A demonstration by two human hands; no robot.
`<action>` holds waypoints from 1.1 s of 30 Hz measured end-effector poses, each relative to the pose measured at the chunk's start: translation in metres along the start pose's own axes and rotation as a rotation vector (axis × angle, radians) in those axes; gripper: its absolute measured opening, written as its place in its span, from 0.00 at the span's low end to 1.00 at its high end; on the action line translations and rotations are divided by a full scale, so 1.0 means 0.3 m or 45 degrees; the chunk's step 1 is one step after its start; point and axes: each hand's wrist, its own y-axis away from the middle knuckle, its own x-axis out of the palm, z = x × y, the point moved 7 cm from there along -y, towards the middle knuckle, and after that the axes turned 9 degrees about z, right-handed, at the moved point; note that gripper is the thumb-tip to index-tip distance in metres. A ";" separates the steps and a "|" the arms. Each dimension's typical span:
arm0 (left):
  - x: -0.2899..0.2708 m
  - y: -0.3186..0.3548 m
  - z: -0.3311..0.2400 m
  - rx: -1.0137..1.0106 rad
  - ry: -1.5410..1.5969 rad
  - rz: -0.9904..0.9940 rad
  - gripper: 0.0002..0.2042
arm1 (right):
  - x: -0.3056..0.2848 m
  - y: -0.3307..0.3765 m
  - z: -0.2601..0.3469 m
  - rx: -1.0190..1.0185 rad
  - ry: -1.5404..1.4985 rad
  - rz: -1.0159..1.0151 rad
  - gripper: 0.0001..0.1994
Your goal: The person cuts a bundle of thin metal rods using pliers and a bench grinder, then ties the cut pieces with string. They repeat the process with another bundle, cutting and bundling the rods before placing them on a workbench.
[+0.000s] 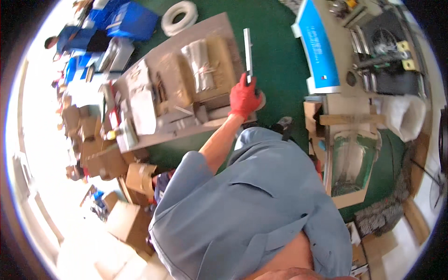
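Observation:
My left hand, in a red glove, is closed around the near end of a long, thin silver bar with a dark part at the grip. The bar points away from me, past the right edge of a worktable. A round pale object shows just beside the glove, partly covered by it. On the table lies a tied, plastic-wrapped bundle on brown cardboard. At my shirt's right edge a sliver of red appears, possibly my right glove; its fingers are hidden.
White sheets and metal strips lie on the table. A white ring-shaped coil rests on the green floor beyond. Rightward stand a blue-and-white box and a wood-framed crate. Cardboard boxes crowd the left; another person is far left.

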 end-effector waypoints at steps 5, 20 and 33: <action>0.040 0.022 0.034 -0.097 0.001 -0.045 0.27 | -0.076 -0.231 -0.192 -0.170 -0.663 0.103 0.11; 0.069 0.019 0.036 -0.052 -0.034 -0.178 0.24 | -0.271 -0.291 0.363 -0.135 0.413 -0.023 0.34; 0.053 0.037 0.027 -0.081 -0.021 -0.145 0.25 | -0.242 -0.095 0.716 -0.145 0.005 0.018 0.18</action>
